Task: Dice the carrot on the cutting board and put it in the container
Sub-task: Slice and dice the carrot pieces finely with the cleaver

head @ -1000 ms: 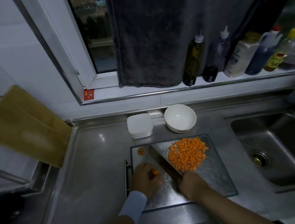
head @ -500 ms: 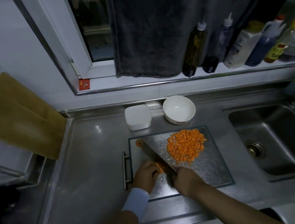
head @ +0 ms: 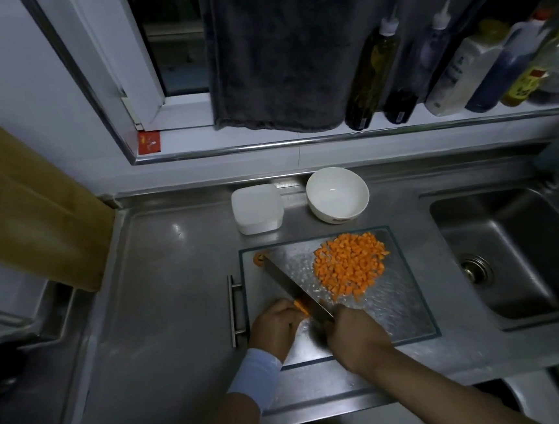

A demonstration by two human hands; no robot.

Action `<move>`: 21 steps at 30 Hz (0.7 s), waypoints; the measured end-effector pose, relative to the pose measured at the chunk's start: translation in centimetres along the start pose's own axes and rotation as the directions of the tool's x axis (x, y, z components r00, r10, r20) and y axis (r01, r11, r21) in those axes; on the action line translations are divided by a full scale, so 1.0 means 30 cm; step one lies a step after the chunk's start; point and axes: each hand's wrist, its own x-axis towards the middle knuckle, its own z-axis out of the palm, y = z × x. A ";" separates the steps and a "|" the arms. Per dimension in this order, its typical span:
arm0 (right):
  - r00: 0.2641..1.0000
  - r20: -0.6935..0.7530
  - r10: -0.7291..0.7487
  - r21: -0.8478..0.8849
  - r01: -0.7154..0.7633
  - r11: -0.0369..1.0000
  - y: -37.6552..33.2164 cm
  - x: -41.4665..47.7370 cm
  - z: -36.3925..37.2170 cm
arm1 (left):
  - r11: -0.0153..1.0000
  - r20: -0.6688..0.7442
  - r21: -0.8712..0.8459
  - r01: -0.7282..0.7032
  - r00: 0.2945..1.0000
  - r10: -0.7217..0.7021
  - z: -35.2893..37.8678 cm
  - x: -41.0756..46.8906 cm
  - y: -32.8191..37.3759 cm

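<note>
**One last stub left to dice**

On the cutting board (head: pixel 398 313), the diced pile (head: pixel 350 266) sits far right. The knife (head: pixel 291 287) has swung from flat to edge-down. The right hand (head: pixel 356 337) curls round its handle, and the left hand (head: pixel 274 327) bunches its fingers, pinching the carrot stub (head: pixel 300 308). Dicing's nearly done!

Dim room. A grey stainless-steel worktop (head: pixel 178 305) spreads around the right grip (head: pixel 353 337); a sunken steel sink basin (head: pixel 510 242) lies to its right, a white-framed window (head: pixel 170 62) and dark grey towel (head: pixel 275 60) beyond it.
</note>
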 end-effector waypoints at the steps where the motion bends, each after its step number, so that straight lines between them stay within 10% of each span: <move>1: 1.000 -0.005 -0.007 -0.010 0.007 1.000 -0.005 -0.009 0.000 | 1.000 -0.005 0.005 -0.003 1.000 0.003 -0.007 0.003 0.009; 21: 0.991 0.128 0.049 -0.118 -0.034 0.992 -0.007 0.078 0.048 | 0.999 -0.051 0.000 -0.053 0.997 0.053 0.006 0.014 -0.015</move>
